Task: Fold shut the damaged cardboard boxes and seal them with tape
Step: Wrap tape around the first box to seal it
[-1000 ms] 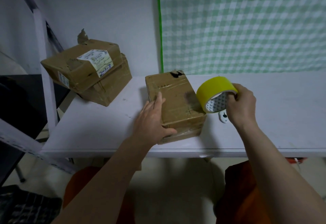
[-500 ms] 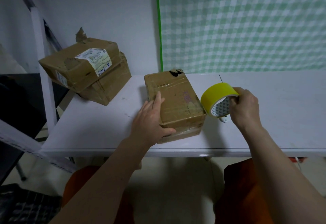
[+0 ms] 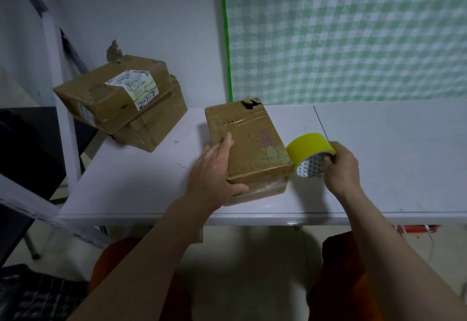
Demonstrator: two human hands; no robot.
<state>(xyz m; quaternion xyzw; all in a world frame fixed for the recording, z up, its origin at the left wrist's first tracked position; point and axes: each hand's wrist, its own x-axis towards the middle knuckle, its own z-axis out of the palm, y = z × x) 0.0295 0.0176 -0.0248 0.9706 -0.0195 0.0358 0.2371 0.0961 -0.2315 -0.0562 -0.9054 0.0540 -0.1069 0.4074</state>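
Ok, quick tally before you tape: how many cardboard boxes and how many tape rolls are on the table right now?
Cardboard boxes: 3, namely the near box under the left hand, plus a labelled box stacked on a lower box at the back left.
Tape rolls: 1, the yellow roll held by the right hand.
Total: 4

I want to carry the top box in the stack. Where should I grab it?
Take the top box by its two long sides, one hand each, coming from above. It lies tilted and skewed on the lower box, so its edges overhang and are free. Avoid the torn flap at the back; it looks weak.
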